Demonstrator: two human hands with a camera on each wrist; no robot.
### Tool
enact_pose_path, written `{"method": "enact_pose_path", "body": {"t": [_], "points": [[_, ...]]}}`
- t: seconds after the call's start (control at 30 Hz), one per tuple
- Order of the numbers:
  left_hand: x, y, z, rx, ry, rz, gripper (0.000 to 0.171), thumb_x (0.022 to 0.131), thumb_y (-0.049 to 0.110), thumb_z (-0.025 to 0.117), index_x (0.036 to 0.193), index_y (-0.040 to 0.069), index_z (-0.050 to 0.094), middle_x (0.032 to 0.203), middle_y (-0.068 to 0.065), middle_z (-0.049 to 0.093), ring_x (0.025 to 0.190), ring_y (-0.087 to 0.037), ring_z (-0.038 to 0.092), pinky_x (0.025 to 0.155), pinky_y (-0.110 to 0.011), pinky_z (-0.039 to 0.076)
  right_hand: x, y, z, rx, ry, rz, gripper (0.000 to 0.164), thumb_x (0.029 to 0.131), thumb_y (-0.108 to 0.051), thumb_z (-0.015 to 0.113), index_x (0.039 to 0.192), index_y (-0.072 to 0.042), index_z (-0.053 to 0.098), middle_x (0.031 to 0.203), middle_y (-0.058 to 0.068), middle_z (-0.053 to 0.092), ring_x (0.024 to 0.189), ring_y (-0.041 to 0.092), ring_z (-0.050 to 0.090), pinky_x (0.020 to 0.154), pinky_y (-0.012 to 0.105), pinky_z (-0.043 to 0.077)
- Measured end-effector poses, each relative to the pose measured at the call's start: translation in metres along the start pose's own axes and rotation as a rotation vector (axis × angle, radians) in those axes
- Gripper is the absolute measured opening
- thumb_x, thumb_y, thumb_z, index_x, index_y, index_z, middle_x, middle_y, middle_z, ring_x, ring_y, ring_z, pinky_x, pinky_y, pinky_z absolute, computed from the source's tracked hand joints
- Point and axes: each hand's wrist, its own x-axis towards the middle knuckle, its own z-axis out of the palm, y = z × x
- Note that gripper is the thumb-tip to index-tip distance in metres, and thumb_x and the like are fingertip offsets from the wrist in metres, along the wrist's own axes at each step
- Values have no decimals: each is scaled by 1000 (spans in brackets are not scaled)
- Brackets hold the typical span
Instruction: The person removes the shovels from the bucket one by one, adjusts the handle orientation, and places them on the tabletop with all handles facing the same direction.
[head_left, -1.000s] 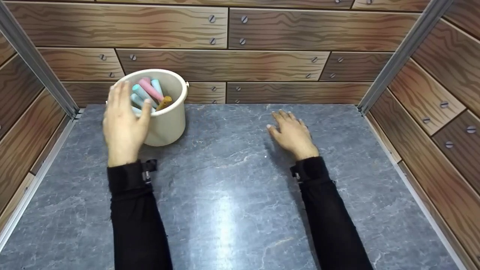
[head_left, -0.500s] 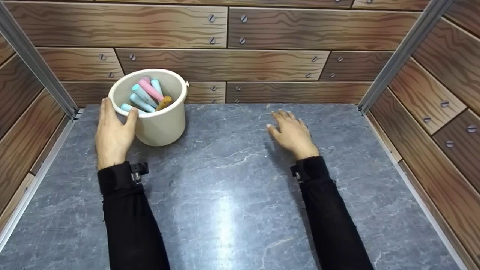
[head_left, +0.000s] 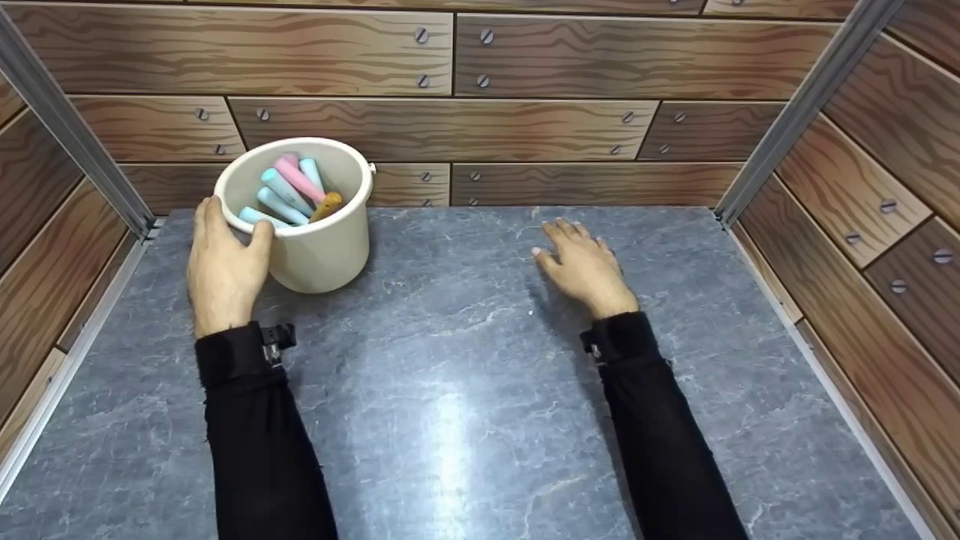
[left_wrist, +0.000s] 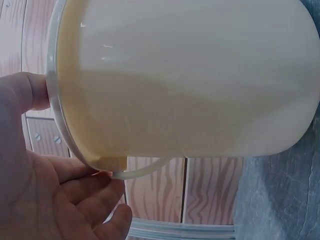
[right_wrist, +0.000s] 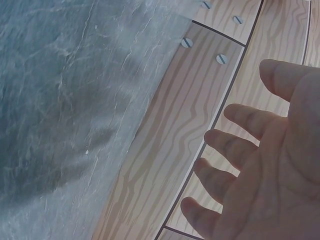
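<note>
A cream plastic bucket (head_left: 322,259) stands upright at the table's back left. Inside lie several light blue sticks (head_left: 281,204), a pink stick (head_left: 298,175) and a mustard-brown stick (head_left: 327,206); their lower ends are hidden. My left hand (head_left: 225,270) holds the bucket's left front rim, thumb at the front and fingers round the left side. In the left wrist view, the thumb touches the rim (left_wrist: 56,95) and the fingers bend near the root of the bucket's handle (left_wrist: 145,172). Fingers spread, my right hand (head_left: 585,268) hovers low over the table's right half and holds nothing.
The grey marbled table (head_left: 450,330) is bounded by wood-patterned walls (head_left: 555,60) at the back and both sides. Metal corner posts (head_left: 806,112) rise at the back. The bucket stands close to the back wall.
My left hand has come down and left from above the bucket's front rim to its left side and now grips the rim. The right hand and the bucket have stayed in place.
</note>
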Motion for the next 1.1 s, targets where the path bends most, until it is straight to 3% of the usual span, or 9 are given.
{"method": "enact_pose_path", "body": {"t": [0.2,0.37,0.63,0.83,1.1], "points": [[4,1,3,11,7,3,86,115,44,55,185,3,29,194,-19,31,175,-49,42,145,-64,36,1,1,1,-5,-7,1,74,124,-52,46,187,-16,32,196,19,25,184,48,18,149,77,11],[7,0,-2,32,-10,62,81,115,43,53,182,1,34,191,-20,37,171,-51,47,142,-67,39,0,0,1,0,-6,-1,73,124,-51,46,186,-15,33,196,18,26,184,49,19,149,77,12],[11,5,-7,56,-101,144,81,114,41,56,180,-1,36,188,-25,40,168,-54,47,142,-70,38,2,0,-2,13,-4,-4,73,124,-51,46,187,-16,32,197,19,23,184,48,18,148,79,10],[3,14,-5,92,-198,206,84,113,41,61,179,-4,35,184,-30,42,168,-55,47,142,-72,37,2,0,-1,11,-3,-10,73,124,-51,47,187,-17,33,196,19,24,183,49,20,147,80,12],[-14,26,-2,87,-235,285,81,110,42,69,173,-5,46,176,-30,51,163,-52,52,139,-73,41,2,0,-2,15,-7,-13,73,124,-51,46,187,-16,33,196,19,24,183,49,20,147,79,12]]}}
